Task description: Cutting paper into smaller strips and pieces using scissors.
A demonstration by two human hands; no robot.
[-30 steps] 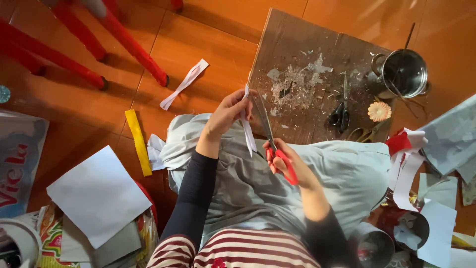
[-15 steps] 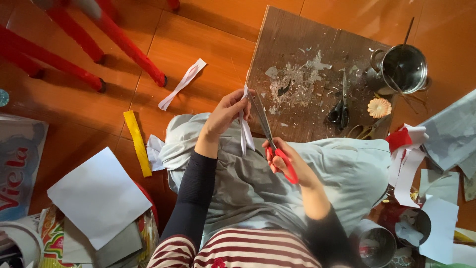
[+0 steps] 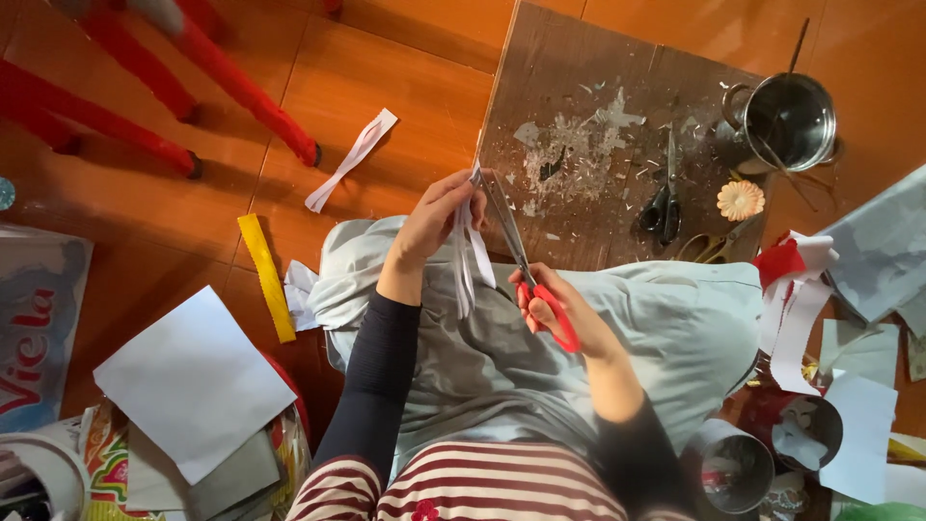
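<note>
My left hand [image 3: 434, 224] pinches the top of a folded white paper strip [image 3: 470, 253] that hangs down over my lap. My right hand [image 3: 558, 314] grips red-handled scissors [image 3: 526, 273], their blades pointing up and left along the strip's upper edge. Both hands work above my pale blue skirt [image 3: 656, 328], just in front of a worn wooden board [image 3: 598, 106] on the orange floor.
On the board lie black scissors [image 3: 661, 205], paper scraps, a paper flower [image 3: 740, 200] and a metal pot [image 3: 788, 121]. A white strip [image 3: 350, 159] and yellow strip [image 3: 267, 276] lie on the floor. White sheets [image 3: 188, 381] sit left; red and white scraps [image 3: 796, 299] right; red chair legs [image 3: 145, 92].
The scissors have slid slightly along the strip and my hands shifted a little; the view has barely moved.
</note>
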